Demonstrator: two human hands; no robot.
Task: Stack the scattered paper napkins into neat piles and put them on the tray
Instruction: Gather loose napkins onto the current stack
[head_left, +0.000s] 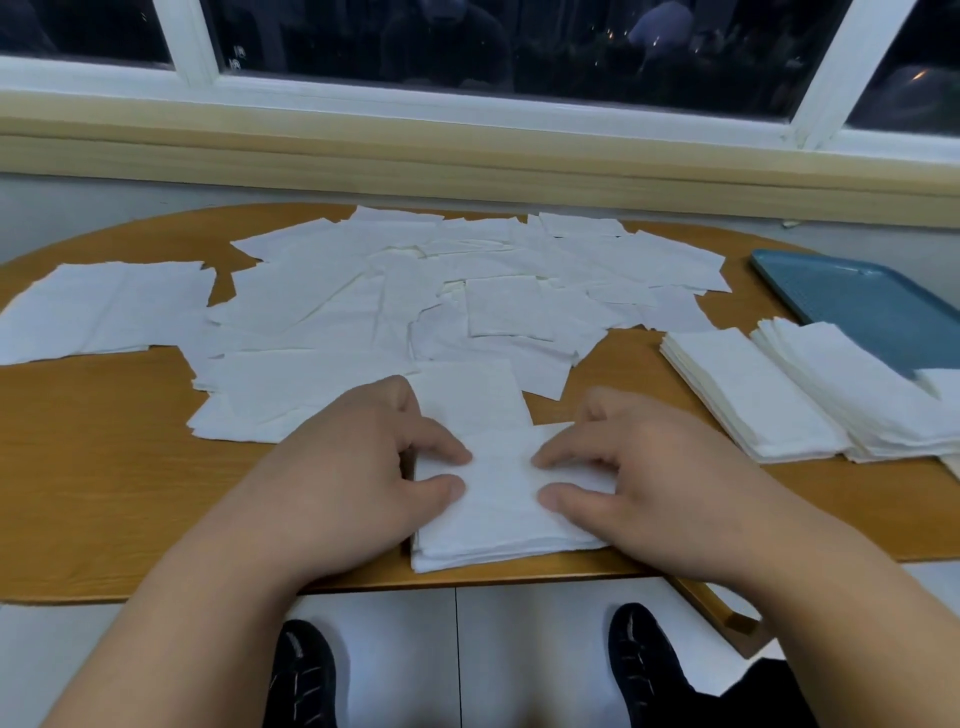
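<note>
Both hands are closest to me: the left hand (358, 467) and the right hand (649, 467), one on each side of a small pile (498, 525). It sits at the near edge of the tabletop (104, 467), well to the left of the tray (872, 306).

I think the job is partly done. Two done piles (748, 395) lie side by side just left of the tray. The one closer to the tray may touch its edge, but I cannot tell if it is on it. The tray itself looks mostly bare. Lots of loose napkins (389, 291) are spread out far to the left of the tray. They need stacking, and then all the piles must go on the tray.

My arms reach straight forward with the wrists low. The fingers (447, 452) are bent and close together, with tips and thumbs pressing on top, holding the small pile from both sides. I think I am squaring it up.
</note>
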